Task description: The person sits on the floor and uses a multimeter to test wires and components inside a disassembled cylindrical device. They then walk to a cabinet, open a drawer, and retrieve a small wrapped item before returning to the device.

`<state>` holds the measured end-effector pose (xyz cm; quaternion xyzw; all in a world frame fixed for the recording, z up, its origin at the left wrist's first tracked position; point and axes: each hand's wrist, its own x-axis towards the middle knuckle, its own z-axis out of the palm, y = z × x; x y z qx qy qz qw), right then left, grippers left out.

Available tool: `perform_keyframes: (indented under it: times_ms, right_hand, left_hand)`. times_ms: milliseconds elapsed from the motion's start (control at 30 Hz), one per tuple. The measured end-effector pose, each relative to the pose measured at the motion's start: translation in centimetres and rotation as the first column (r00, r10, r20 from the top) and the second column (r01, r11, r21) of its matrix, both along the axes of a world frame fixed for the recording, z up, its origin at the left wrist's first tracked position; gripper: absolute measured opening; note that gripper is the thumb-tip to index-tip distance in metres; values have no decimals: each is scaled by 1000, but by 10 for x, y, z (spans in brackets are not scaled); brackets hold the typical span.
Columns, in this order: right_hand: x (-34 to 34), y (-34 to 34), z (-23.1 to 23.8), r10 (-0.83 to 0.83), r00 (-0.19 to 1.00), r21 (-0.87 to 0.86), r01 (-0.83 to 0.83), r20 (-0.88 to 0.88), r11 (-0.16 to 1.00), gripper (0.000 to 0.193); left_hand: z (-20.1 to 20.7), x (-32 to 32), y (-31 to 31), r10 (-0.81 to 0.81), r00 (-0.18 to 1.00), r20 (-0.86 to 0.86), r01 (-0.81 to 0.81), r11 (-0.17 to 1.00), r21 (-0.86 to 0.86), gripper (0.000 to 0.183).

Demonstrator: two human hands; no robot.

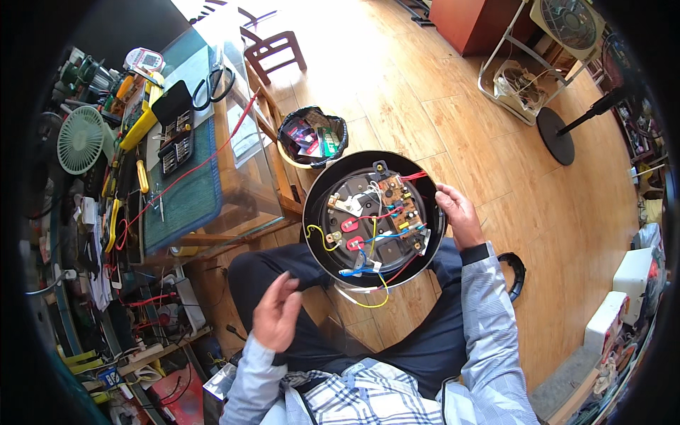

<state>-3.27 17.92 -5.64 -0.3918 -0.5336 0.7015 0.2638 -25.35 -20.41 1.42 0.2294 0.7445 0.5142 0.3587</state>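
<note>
A round black appliance housing (316, 249) rests over my knees, its open side facing up. Inside it are a brown circuit board (401, 202), two red-sleeved terminals and loose red, blue, white and yellow-green wires. Some of these wires hang over the near rim. At the right rim, my right hand (460, 212) grips the housing, with the thumb on top and the other fingers partly hidden. My left hand (278, 312) hovers above my left thigh, apart from the housing. Its fingers are stretched out and nothing is in them.
On the left, a glass-topped table (241, 191) bears a screwdriver bit set (176, 134), black-handled scissors (214, 86) and a multimeter (144, 59). A small fan (81, 140) stands beyond. Behind the housing is a lined waste bin (289, 153). A black handle-like piece (516, 275) lies right.
</note>
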Motion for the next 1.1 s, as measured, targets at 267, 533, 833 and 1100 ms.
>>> perform_keyframes:
  times_ms: [267, 533, 833, 1100]
  right_hand:
    - [1, 2, 4, 113, 993, 92, -116, 41, 989, 51]
    - [18, 11, 14, 175, 959, 142, -209, 225, 967, 24]
    - [29, 10, 15, 243, 918, 142, -298, 313, 944, 27]
    - [39, 15, 23, 474, 818, -136, -455, 325, 880, 26]
  left_hand:
    - [-49, 0, 88, -77, 959, -274, 78, 997, -10, 77]
    - [-38, -15, 105, -72, 926, -372, 57, 997, -51, 66]
    - [-35, -51, 132, -200, 821, -535, 182, 980, -87, 65]
    - [-42, -86, 168, -321, 809, -493, 342, 939, -50, 61]
